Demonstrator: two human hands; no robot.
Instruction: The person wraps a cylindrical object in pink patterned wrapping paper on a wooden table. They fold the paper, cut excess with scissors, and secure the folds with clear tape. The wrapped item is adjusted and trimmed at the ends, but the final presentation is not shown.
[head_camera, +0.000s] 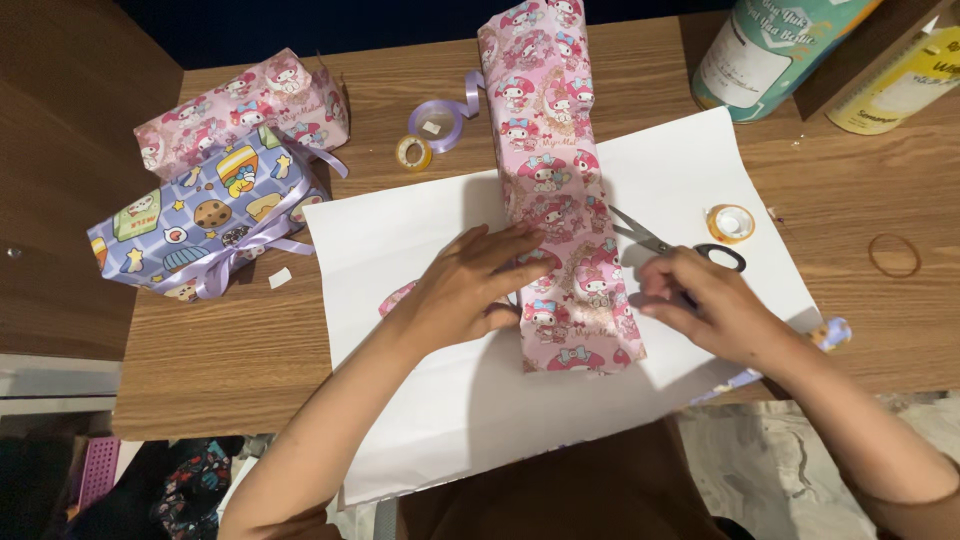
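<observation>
In the head view, a long box (556, 190) wrapped in pink cartoon paper is laid upright through the middle of the frame, on a white sheet (400, 260) spread over the wooden table (230, 370). The sheet appears to be wrapping paper turned plain side up, so that the box can be covered on it.

The left hand (470, 285) is pressed flat against the box's left side at centre frame, fingers together and stretched towards the right, apparently to steady the box or hold a fold down. Nothing is clamped in it. The forearm is brought in from the lower left.

The right hand (705, 305) is set at the box's lower right edge, fingers curled together, tips at the paper; whether something small is pinched there cannot be told. Scissors (675, 245) are left just above it, blades towards the box, within easy reach.

A tape roll (730, 222) lies on the sheet at the right, another (413, 153) beside a lilac ribbon spool (447, 120) near top centre. Two finished parcels (215, 170) are kept aside at upper left. A rubber band (894, 255) lies at far right.
</observation>
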